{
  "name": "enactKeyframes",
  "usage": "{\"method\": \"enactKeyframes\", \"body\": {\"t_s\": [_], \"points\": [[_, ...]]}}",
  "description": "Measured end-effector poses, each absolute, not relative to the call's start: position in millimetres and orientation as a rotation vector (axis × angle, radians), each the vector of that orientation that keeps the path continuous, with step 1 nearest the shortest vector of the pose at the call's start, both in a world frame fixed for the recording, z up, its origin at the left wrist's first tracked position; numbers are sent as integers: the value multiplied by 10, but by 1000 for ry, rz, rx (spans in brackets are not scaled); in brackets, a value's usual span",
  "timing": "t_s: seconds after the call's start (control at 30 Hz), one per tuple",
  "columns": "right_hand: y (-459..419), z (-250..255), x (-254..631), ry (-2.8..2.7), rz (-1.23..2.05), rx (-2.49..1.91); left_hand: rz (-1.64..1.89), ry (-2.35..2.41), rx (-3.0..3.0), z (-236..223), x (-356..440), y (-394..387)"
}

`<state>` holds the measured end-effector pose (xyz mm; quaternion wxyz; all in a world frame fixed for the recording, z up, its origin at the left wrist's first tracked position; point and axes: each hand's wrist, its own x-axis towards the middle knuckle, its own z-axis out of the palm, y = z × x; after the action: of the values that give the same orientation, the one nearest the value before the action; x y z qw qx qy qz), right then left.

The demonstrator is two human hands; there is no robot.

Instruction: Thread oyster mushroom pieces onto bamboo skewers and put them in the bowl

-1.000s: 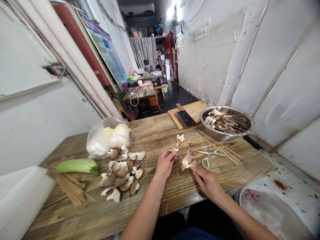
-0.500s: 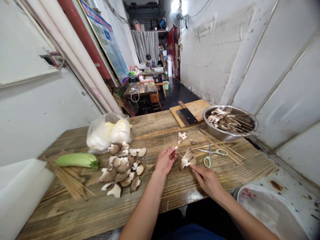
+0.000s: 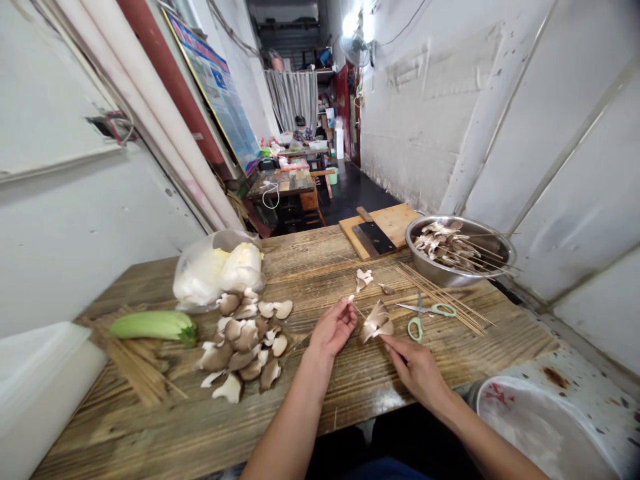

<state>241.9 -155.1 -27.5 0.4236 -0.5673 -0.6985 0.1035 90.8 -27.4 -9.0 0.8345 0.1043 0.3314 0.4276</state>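
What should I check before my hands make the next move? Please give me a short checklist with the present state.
1. Right hand has the mushroom cluster at its fingertips: ok.
2. Left hand has the small white piece at its fingertips: ok.
3. Sharp tip of the thin stick between the hands is in sight: cannot tell, too small.
4. Scissors closed: not ok, blades spread.
5. Cleaver away from both hands: ok, on the cutting board.
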Motion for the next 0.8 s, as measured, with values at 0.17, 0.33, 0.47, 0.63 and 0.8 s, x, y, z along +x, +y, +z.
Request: {"method": "enactKeyframes", "body": {"t_s": [0.17,0.33,0.47,0.63,0.8], "points": [[-1550,-254,2413,-1747,240,-1418,940,705,189,-99,898,-259],[-1529,-231,2405,-1747,238,-1424,935,726,248,-125,905,-271],[-1523,-228,2404,-1749,231,-1423,958,729,333,-117,917,-297],[-1520,-249,2389,-1733,232,-1406,957,752,453,-86,928,-329],[-1493,-280,2347,-1702,259,-1400,948,788,521,-77,938,-354]]}}
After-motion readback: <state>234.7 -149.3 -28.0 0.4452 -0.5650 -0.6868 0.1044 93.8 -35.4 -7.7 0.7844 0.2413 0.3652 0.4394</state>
